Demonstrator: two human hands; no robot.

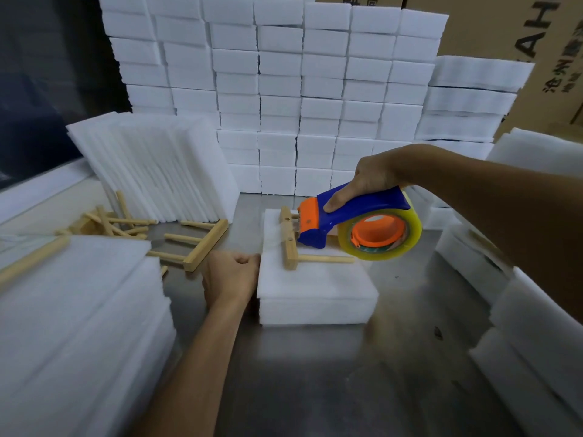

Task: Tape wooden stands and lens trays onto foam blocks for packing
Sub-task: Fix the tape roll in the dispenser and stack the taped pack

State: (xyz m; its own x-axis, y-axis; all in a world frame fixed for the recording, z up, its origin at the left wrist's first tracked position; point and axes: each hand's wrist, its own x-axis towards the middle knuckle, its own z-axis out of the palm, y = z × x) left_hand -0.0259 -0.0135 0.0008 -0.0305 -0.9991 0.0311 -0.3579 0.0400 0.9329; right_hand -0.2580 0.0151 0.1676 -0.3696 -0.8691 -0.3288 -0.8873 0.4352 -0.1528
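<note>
A white foam block point(315, 288) lies on the steel table in the middle. On its top rests a wooden stand point(289, 244), a flat bar with a dowel pointing right. My right hand point(369, 181) grips a blue and orange tape dispenser point(353, 222) with a clear tape roll; its orange cutter end touches the stand's bar. A strip of clear tape runs from there over the block's left part. My left hand point(232, 275), fingers curled, presses against the block's left edge; what its fingertips do is hidden.
Loose wooden stands point(202, 244) and dowels point(113, 222) lie left of the block. Foam sheets lean at back left point(157, 168); stacked foam blocks form a wall behind point(284, 89). Foam piles flank both sides point(79, 326), point(536, 310). Cardboard boxes point(504, 26) stand at back right.
</note>
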